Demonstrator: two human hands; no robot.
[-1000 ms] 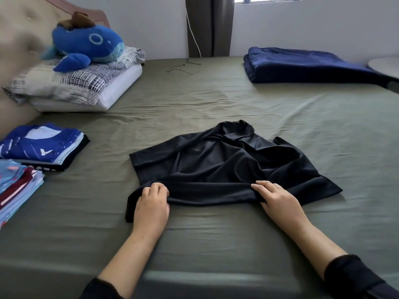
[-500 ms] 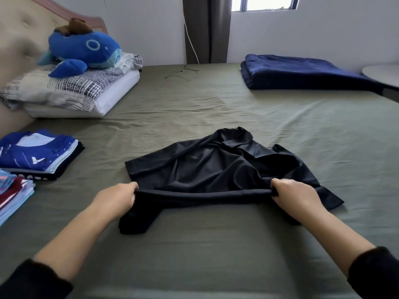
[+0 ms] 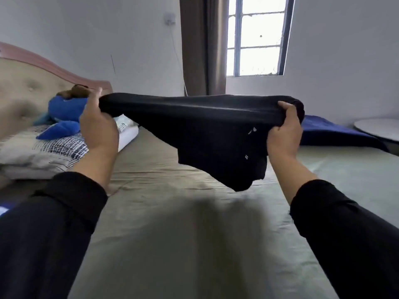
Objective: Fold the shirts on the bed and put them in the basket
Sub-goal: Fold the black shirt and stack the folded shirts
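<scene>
A black shirt [image 3: 211, 134] hangs in the air above the olive-green bed [image 3: 172, 244], stretched between both hands. My left hand [image 3: 98, 128] grips its left end and my right hand [image 3: 284, 130] grips its right end. The loose part of the shirt droops down and away toward the right, clear of the sheet. Its shadow falls on the bed below. No basket is in view.
A blue plush whale [image 3: 64, 113] lies on patterned pillows [image 3: 43, 152] by the headboard at the left. A folded navy blanket [image 3: 328, 132] lies at the far right, next to a round white table [image 3: 380, 129]. A window and curtain stand ahead.
Both hands gripped the near edge of the black shirt and lifted it off the bed into the air. The camera has tilted up, so the folded shirt stacks at the left have left view.
</scene>
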